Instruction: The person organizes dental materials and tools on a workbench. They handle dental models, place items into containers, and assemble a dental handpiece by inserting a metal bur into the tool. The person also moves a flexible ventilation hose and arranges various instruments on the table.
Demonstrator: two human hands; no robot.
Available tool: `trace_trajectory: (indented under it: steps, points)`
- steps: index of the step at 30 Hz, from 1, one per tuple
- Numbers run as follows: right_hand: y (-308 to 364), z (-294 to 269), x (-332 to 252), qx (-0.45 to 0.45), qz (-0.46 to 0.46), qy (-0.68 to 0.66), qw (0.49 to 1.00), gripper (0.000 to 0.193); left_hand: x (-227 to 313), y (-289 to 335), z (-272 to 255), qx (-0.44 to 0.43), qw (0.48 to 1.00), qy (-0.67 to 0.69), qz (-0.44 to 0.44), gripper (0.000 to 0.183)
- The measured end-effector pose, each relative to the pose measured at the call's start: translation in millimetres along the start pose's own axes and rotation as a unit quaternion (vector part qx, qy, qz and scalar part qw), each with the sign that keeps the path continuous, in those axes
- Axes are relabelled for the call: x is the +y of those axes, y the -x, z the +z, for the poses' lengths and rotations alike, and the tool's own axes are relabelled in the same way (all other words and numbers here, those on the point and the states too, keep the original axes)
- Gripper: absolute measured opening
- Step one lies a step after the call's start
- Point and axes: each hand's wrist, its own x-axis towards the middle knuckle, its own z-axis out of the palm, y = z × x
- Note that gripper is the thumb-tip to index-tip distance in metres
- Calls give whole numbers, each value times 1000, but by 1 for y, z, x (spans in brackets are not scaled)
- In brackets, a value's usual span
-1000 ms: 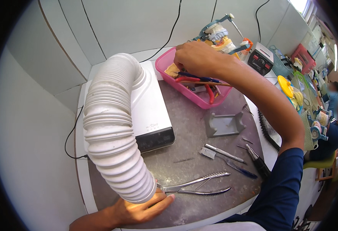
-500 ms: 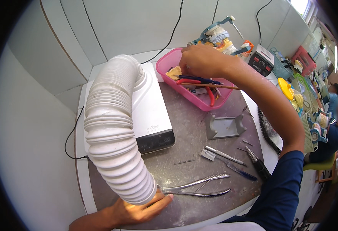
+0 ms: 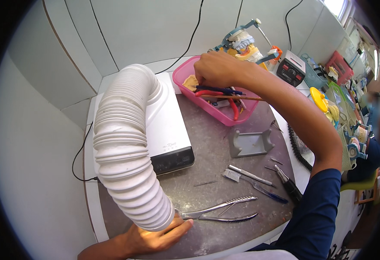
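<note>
Low on the left, my left hand [image 3: 153,238] rests by the mouth of a white corrugated hose [image 3: 123,143]. Its visible fingers are bent and pressed together; the hose covers the rest, so whatever they grip stays hidden. Metal pliers [image 3: 224,210] lie beside them, jaw end toward the hand. My right hand [image 3: 218,68] reaches down into a pink plastic basket [image 3: 218,116], its fingertips out of sight. Around it in the basket are a tan plaster piece [image 3: 191,82], red-handled pliers [image 3: 234,108], dark blue pens and a thin wooden stick.
The hose rises from a white machine [image 3: 172,130] with a black front panel. On the bench lie a grey cradle [image 3: 251,144], a brush [image 3: 259,188], a metal tool and a dark handpiece [image 3: 289,186]. An articulator with dental models [image 3: 244,43] stands behind the basket; a person sits far right.
My right hand has shifted slightly left within the basket. The whole view has moved a little, while my left hand stays by the hose mouth.
</note>
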Motion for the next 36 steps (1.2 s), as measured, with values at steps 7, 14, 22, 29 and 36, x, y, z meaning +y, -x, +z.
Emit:
trace_trajectory:
  steps: [7, 14, 22, 29, 36]
  points:
    - [-3, 3, 5, -14, -11, 14, 1000, 10, 1, -1, -2, -4, 1000, 0, -5, 32]
    - [-4, 6, 9, -12, -19, 11, 1000, 12, 3, 1, 0, 15, 1000, -11, -5, 31]
    - [-4, 15, 15, 17, -25, 1, 1000, 11, 6, 1, 4, 30, 999, -17, -11, 29]
    - [-4, 8, 10, 7, -17, 0, 1000, 12, 9, 3, 4, 42, 999, 0, -12, 26]
    - [12, -20, -4, 3, 15, -60, 998, 14, 13, 9, 9, 69, 997, -4, -21, 27]
